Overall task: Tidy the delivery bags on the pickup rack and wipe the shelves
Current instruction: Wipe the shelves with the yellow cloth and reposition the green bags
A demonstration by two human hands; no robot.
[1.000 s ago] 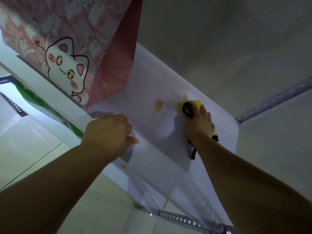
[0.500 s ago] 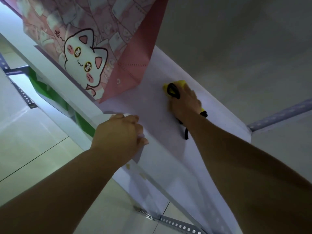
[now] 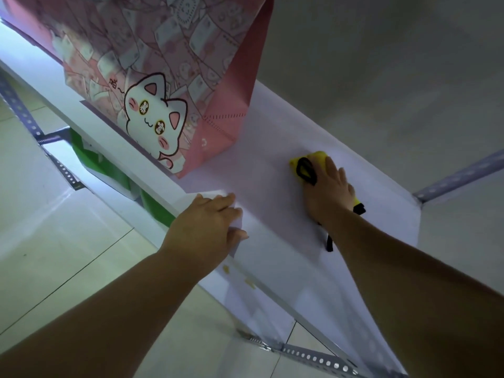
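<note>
A pink paper delivery bag (image 3: 169, 77) with a white cartoon cat stands upright on the white shelf (image 3: 272, 208), left of the middle. To its right, near the shelf's back, my right hand (image 3: 331, 192) presses flat on a yellow cloth (image 3: 313, 158) that has a black strap loop. Most of the cloth is hidden under the palm. My left hand (image 3: 207, 225) rests on the shelf's front edge with its fingers loosely bent and holds nothing.
A green bag (image 3: 154, 204) sits on the shelf below, partly hidden. Small yellowish specks (image 3: 249, 282) lie on a lower white board. Perforated metal rails (image 3: 311, 357) frame the rack; another rail (image 3: 461, 174) meets the shelf's right corner. A grey wall is behind, a tiled floor below.
My right hand swept the cloth left over an orange stain toward the bag, then back right. The stain no longer shows. My left hand stayed on the front edge.
</note>
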